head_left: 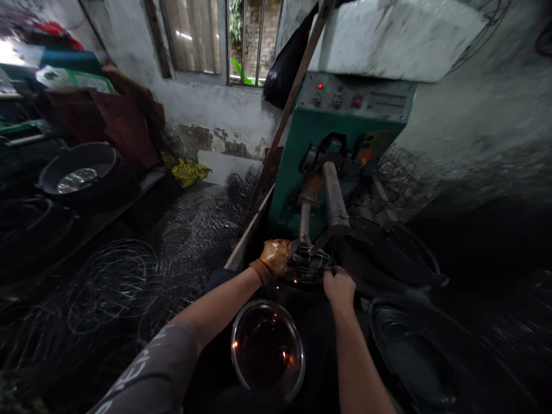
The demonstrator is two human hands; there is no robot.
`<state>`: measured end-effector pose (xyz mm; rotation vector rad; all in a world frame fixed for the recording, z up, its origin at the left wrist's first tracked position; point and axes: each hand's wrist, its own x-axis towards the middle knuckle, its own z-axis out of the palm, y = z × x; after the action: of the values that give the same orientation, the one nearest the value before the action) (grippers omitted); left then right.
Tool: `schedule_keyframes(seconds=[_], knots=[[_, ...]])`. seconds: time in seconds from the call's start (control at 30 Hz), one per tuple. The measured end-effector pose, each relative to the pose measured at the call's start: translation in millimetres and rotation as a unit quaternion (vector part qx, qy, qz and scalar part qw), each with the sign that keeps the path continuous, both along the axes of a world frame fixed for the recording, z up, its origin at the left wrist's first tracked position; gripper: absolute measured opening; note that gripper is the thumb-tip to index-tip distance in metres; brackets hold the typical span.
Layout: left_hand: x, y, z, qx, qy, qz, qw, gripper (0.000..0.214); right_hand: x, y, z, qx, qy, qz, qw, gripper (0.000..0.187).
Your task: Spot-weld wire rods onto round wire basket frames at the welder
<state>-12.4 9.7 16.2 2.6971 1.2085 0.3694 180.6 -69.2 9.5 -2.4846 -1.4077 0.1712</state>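
On my feed, the left hand (277, 257), in a slick orange glove (264, 270), and right hand (339, 286) grasp a rounded wire grid (314, 269) at the welder (283, 172)'s cylindrical metal arms (335, 192).

We look across a dim room to a barred window (244, 43), with a brick wall (253, 40) and green leaves (236, 16) beyond its bars. Just left of the window, we see a brownish panel (196, 37) set in the frame. Below the window, the whitish wall (190, 103) is smudged, and we notice dark patches where its surface has flaked; a pale board (228, 165) stands at its foot. Well right of the window, a grey wall (470, 109) darkens downward. Well left of the window, we catch a bright white glare (8, 53), and lower down a low dark bench (149, 179).
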Motion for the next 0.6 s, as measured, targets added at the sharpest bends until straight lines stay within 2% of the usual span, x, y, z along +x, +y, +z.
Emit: schedule_keyframes(seconds=[0.13,0.23,0.33,0.43,0.53,0.6], knots=[[8.4,1.1,5.3,0.004,0.017,-0.003,1.0,0.088,9.1,2.1,-8.8,0.028,0.009,-0.013,0.999,0.038],[7.4,1.4,-0.1,0.0,0.004,-0.008,1.0,0.088,11.5,2.1,-12.8,0.032,0.018,-0.015,0.999,0.038],[-3.3,0.2,-20.6,0.006,-0.084,-0.001,0.996,0.101,12.4,1.7,-14.6,0.038,0.033,-0.008,0.999,0.036],[-20.5,-1.1,-52.8,-0.02,-0.185,0.067,0.98,0.113,12.5,2.7,-15.3,0.036,0.046,-0.007,0.998,0.036],[-33.0,-0.8,-78.0,-0.107,-0.202,0.13,0.965,0.102,14.9,4.4,-18.4,0.049,0.057,-0.019,0.997,0.036],[-34.9,0.3,-82.6,-0.128,-0.198,0.138,0.962,0.089,20.1,4.4,-23.4,0.076,0.077,-0.029,0.994,0.035]])
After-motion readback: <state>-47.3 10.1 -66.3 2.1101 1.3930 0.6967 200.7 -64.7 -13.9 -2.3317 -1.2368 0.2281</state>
